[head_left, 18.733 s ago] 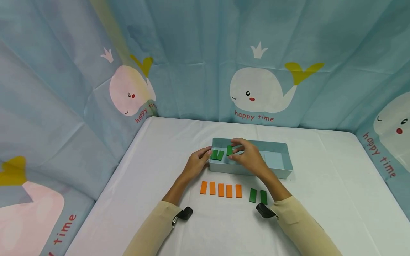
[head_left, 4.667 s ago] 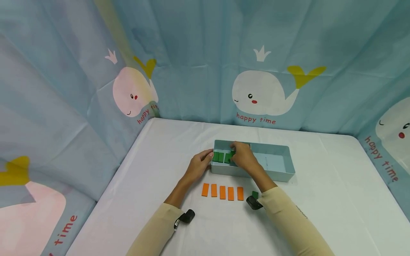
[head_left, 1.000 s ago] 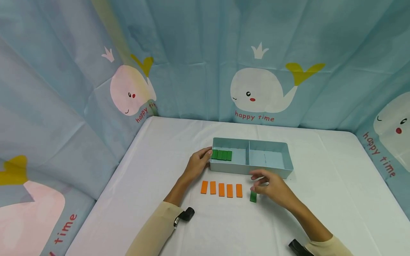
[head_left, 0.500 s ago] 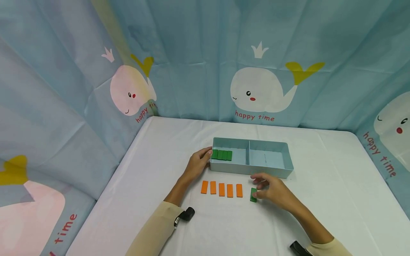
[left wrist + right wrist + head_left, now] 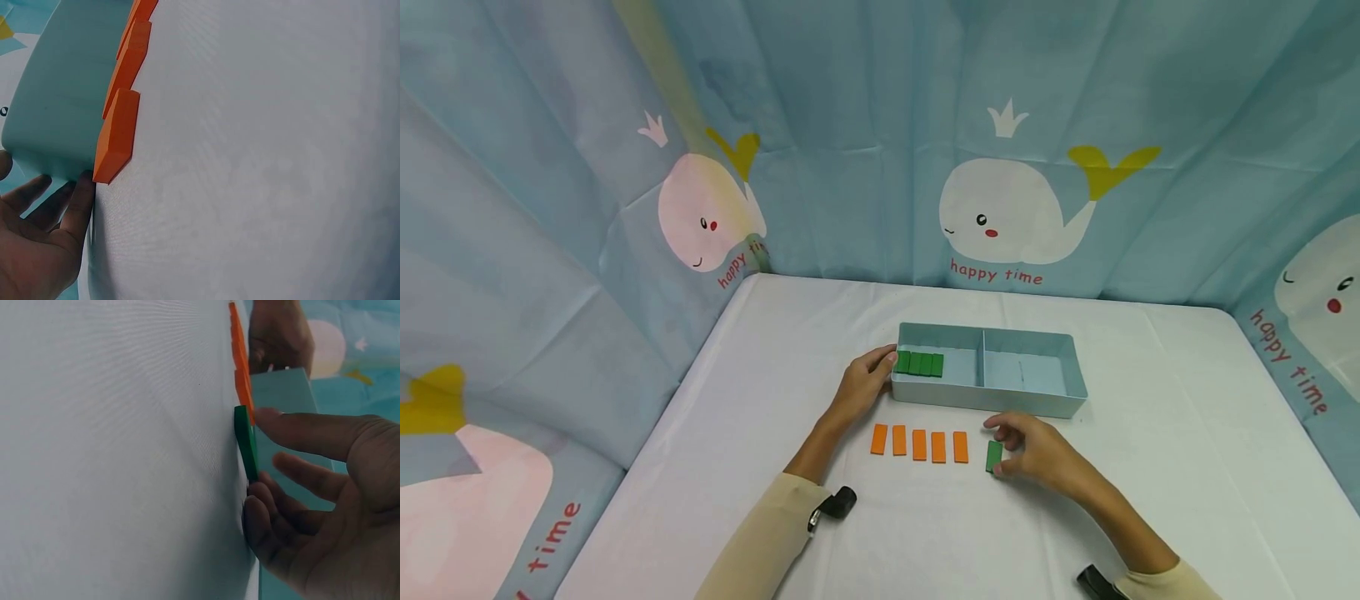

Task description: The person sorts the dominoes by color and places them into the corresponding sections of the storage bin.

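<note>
A pale blue-green box (image 5: 985, 400) with a divider stands on the white table. Several green tiles (image 5: 919, 364) lie side by side in its left compartment. My left hand (image 5: 856, 387) rests against the box's left end; in the left wrist view its fingertips touch the end wall, with the thumb at the rim. One green tile (image 5: 994, 456) lies flat on the cloth in front of the box. Around it is my right hand (image 5: 1037, 450), thumb at the near end and loosely bent fingers beyond the far end, the tile lying between them.
Several orange tiles (image 5: 919, 445) form a row on the cloth in front of the box, left of the loose green tile. The box's right compartment (image 5: 1026, 371) shows its bare floor. A curtain (image 5: 850, 208) with printed whales hangs behind the table.
Earlier, green tiles went from the cloth into the left compartment, where they now sit in a tight row. Over the last second my right hand has come down slightly around the remaining green tile.
</note>
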`<state>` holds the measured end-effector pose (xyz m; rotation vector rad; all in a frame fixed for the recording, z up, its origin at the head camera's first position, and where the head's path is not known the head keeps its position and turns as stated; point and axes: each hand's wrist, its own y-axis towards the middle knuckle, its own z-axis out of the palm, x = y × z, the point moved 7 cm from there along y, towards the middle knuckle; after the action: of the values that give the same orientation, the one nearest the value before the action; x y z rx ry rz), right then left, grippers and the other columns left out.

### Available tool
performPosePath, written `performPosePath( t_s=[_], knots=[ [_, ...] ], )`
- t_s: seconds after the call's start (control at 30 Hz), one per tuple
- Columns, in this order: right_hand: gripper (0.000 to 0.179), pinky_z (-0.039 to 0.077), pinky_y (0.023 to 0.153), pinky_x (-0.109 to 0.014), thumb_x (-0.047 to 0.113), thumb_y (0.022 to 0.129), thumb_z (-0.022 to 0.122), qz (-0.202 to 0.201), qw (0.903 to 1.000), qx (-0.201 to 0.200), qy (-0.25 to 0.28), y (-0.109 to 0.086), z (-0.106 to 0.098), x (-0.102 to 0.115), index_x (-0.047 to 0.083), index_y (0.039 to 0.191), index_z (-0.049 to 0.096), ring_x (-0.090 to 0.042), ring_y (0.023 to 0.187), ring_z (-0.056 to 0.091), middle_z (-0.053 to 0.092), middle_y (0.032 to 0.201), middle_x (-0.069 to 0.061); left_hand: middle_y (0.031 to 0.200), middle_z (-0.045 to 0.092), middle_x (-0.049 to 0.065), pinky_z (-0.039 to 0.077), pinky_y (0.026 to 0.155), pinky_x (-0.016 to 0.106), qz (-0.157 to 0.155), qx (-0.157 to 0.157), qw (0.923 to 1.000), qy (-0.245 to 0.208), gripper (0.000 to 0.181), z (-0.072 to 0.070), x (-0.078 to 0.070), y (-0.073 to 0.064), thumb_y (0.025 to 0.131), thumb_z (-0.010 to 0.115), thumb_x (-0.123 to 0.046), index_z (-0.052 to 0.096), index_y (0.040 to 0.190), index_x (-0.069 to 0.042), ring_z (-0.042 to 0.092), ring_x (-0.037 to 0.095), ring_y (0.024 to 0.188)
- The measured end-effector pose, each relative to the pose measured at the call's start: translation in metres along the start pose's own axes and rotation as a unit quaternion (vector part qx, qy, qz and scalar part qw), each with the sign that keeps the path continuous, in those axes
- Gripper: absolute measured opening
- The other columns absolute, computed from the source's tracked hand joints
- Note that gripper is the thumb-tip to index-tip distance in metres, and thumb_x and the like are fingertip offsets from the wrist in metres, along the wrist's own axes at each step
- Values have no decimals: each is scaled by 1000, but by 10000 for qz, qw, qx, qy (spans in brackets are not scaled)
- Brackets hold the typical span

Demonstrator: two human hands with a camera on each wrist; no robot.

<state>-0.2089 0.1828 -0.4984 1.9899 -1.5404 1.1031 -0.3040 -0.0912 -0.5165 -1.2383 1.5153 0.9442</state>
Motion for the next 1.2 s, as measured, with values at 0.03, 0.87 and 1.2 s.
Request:
performPosePath(
  t_s=[0.03, 0.87, 1.2],
  knots=[
    [58, 55, 81, -29, 1, 73, 93, -21, 10000, 1, -38, 0, 1, 0, 6, 127, 72, -20, 96, 58, 67, 105, -3, 158, 55, 11, 59, 105, 43, 2, 4, 10000, -35, 59, 0, 0, 0, 112, 52, -48, 53, 157, -10, 56, 28, 142],
    [63, 55, 79, -31, -1, 74, 91, 2, 9974, -28, -718, -1, 9, 2, 13, 132, 70, -19, 99, 55, 64, 112, -1, 155, 58, 12, 59, 104, 47, 49, -24, 9998, -189, 57, -1, 1, 0, 112, 54, -45, 54, 156, -8, 59, 29, 138],
    [63, 55, 82, -33, 1, 75, 91, -165, 9977, -128, -643, -3, 6, 4, 12, 134, 69, -19, 99, 56, 64, 109, 0, 156, 57, 12, 58, 106, 46, 70, -15, 9997, -226, 56, -1, 1, 1, 112, 54, -44, 54, 155, -8, 57, 29, 141]
  ],
)
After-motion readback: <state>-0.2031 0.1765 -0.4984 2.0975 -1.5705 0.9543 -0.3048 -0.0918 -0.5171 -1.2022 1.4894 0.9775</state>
